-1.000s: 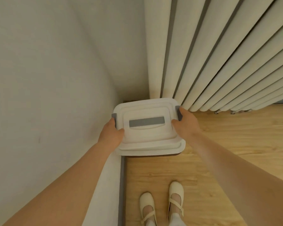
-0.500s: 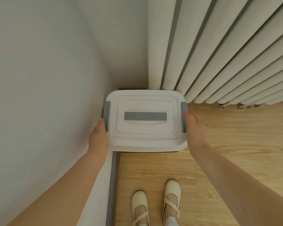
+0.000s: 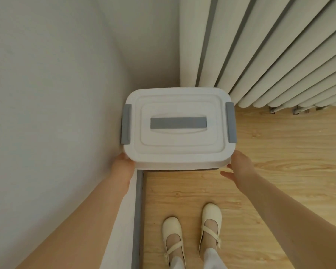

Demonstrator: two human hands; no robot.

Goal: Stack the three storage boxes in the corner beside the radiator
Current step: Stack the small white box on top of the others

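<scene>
A white storage box (image 3: 178, 152) with a grey handle strip and grey side latches fills the corner between the left wall and the radiator (image 3: 260, 55). Only its lid shows; whatever stands under it is hidden, apart from a dark edge below the front rim. My left hand (image 3: 122, 166) is at the box's front left corner, its fingers hidden under the rim. My right hand (image 3: 239, 167) is beside the front right corner with fingers relaxed and spread, holding nothing.
A white wall (image 3: 56, 113) runs along the left with a grey skirting strip (image 3: 138, 210) at its foot. The floor (image 3: 279, 162) is light wood. My two feet in cream shoes (image 3: 192, 230) stand just in front of the box.
The box's lid looms larger and closer than before. Both hands have slid from the side latches back to the front corners, and the right hand has come off the box.
</scene>
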